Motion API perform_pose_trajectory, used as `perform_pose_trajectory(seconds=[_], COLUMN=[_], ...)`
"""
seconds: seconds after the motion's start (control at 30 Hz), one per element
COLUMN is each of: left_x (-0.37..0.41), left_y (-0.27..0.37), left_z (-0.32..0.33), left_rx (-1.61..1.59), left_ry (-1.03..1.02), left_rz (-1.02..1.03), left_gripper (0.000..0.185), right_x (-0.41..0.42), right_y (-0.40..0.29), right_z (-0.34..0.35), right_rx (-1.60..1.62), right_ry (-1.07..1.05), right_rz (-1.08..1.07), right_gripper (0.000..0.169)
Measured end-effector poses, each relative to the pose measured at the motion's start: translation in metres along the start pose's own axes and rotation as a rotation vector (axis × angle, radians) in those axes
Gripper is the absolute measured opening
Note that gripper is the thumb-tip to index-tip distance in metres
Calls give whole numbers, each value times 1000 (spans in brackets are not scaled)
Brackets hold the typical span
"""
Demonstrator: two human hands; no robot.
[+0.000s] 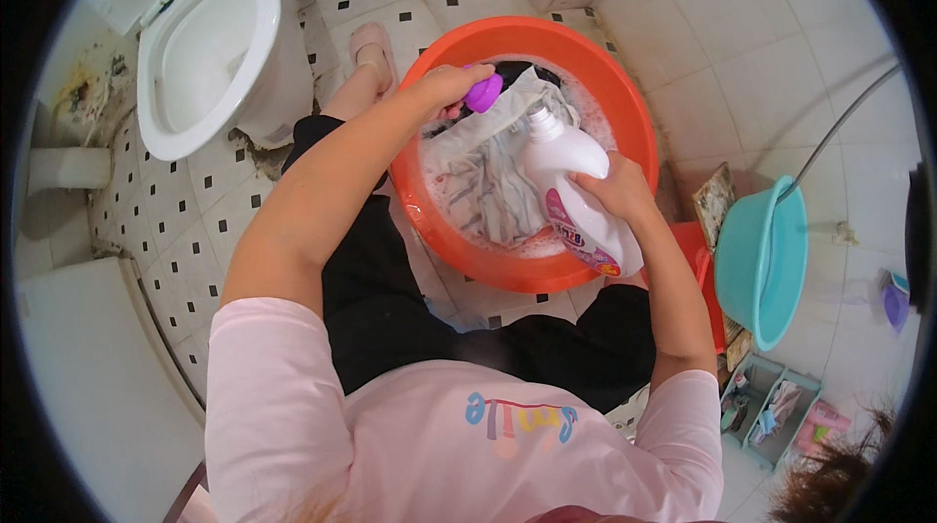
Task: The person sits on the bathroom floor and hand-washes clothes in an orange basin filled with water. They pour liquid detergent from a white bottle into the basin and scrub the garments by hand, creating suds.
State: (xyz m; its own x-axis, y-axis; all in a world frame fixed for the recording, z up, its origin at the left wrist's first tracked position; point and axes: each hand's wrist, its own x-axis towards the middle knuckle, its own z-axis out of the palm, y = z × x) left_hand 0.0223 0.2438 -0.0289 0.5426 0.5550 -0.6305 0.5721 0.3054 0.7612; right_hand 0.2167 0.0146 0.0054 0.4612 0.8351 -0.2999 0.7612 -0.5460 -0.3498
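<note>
My left hand (443, 90) grips a purple bottle cap (484, 93) above the far left part of an orange plastic basin (638, 106). In my right hand (619, 186) is a white plastic detergent bottle (575, 153) with a pink and purple label bearing writing. The bottle is uncapped and tilted, its threaded neck pointing away from me over the basin. Beneath it, pale striped wet cloth (487, 190) lies in foamy water. A dark cloth (516, 74) shows at the far side of the basin. No liquid is plainly seen leaving the bottle's mouth.
A white toilet (274, 73) stands at the left. On the right, a turquoise basin (761, 267) leans near the tiled wall, with a grey hose (842, 117) above it. A compartmented caddy (771, 413) holds small items. A red plastic object (692, 248) is beside the orange basin.
</note>
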Motion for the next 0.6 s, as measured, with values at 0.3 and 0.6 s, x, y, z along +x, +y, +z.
perform_pose_trajectory(seconds=[0.3, 0.6], left_x=[-4, 3], left_y=[-27, -38], left_z=[-12, 0], left_rx=[26, -14], left_ry=[-63, -104], left_rz=[-71, -78], left_gripper=[53, 55], right_x=[45, 68], right_y=[-3, -2], right_z=[8, 6], right_rx=[-116, -192], right_ry=[-103, -76], right_rz=[50, 75], right_gripper=[71, 73])
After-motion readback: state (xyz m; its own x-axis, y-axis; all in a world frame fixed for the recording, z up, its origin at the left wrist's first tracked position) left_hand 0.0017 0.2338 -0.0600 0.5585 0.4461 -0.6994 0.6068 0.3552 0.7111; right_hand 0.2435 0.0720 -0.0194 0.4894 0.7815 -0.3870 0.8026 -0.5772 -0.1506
